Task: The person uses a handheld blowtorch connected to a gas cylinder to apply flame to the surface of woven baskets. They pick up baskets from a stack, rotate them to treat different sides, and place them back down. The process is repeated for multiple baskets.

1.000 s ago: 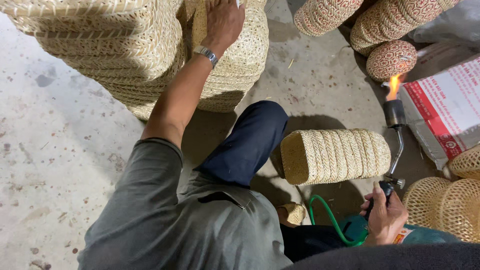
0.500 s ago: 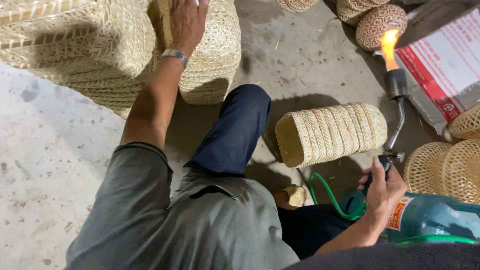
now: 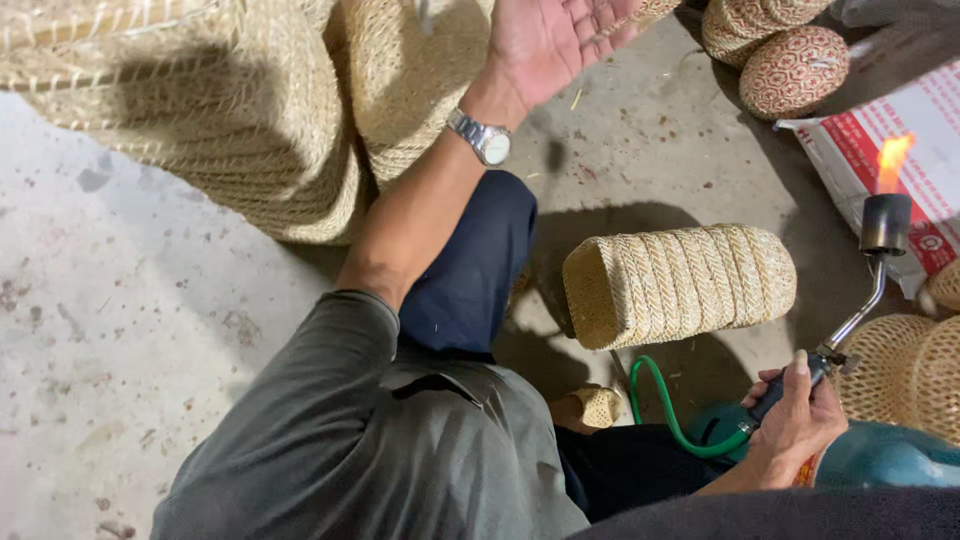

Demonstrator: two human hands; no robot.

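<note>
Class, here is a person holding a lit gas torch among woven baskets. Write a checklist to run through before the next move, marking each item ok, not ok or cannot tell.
1. Right hand wrapped firmly round the torch handle: ok.
2. Flame burning, pointing up: ok.
3. Flame apart from the basket lying on its side: ok.
4. Gap between the flame and the red-and-white sack behind it: cannot tell, since they overlap in this view.
5. Left hand open and holding nothing, raised by the stacked baskets: ok.
6. Green hose free of kinks: ok where visible; its ends are hidden.
</note>
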